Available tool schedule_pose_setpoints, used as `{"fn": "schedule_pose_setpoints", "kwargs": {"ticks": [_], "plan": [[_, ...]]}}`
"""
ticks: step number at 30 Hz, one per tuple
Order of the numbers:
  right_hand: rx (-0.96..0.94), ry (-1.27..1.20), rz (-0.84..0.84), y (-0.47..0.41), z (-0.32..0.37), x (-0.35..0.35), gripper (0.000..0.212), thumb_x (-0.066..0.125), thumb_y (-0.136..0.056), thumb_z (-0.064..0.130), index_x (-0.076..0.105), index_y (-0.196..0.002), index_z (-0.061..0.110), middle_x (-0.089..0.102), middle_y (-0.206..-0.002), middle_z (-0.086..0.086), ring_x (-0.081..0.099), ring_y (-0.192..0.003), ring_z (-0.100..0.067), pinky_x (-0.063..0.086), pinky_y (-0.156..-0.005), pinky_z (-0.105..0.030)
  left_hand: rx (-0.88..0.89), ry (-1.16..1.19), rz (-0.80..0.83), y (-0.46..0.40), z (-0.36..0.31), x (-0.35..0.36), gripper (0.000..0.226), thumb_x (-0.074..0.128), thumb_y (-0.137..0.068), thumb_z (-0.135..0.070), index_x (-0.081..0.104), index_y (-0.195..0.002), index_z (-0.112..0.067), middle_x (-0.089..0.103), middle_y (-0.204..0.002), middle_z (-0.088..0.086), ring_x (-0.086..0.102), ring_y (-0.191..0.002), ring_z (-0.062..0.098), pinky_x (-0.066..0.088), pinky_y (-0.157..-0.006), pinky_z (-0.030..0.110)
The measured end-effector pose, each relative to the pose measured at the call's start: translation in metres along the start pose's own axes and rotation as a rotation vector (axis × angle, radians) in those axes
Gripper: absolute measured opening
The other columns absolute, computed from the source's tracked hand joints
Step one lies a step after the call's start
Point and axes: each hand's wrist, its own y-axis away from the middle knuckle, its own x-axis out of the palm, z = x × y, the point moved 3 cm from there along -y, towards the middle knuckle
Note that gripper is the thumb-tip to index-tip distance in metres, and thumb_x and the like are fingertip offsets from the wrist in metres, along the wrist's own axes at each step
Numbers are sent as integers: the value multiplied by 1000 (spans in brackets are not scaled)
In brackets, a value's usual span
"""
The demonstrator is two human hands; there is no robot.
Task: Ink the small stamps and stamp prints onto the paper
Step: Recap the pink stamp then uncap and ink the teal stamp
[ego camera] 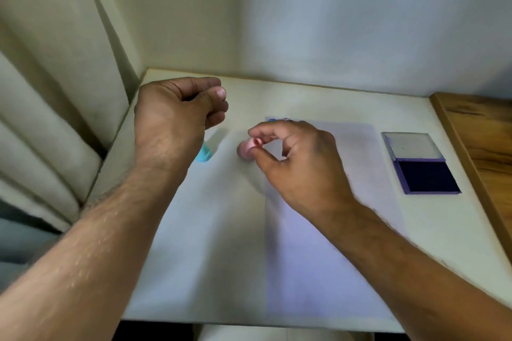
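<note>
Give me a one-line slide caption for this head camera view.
Right hand pinches pink stamp beside paper; ink pad lies open.

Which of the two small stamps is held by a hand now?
The pink stamp: the right hand pinches it between thumb and fingers. The blue stamp stands on the table, untouched, partly behind the left hand.

Left hand (177, 111) fisted, raised; right hand (299, 158) pinching, fingers curled.
</note>
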Motion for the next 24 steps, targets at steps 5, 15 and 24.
{"fn": "schedule_pose_setpoints", "kwargs": {"ticks": [5,15,24], "plan": [[-144,240,42,-18,7,29,12,65,-86,30,75,-93,29,71,-86,7,50,-85,-20,48,-70,-33,14,16,-36,-6,2,-4,8,73,-84,-10,76,-90,-15,75,-69,-1,75,-68,13,61,-72,28],[-143,334,140,-29,-6,50,18,63,-88,29,74,-102,31,71,-88,7,46,-92,-22,50,-73,-36,29,-88,-16,-8,5,-2,12,77,-81,-16,76,-93,-16,75,-72,1,74,-67,12,61,-75,30],[-311,392,24,-25,15,53,39,60,-79,34,71,-114,25,66,-105,-1,49,-95,-30,48,-78,-36,183,-51,-116,-1,-12,-4,24,79,-75,-34,79,-93,-19,75,-72,-6,74,-68,9,61,-73,34]]}}
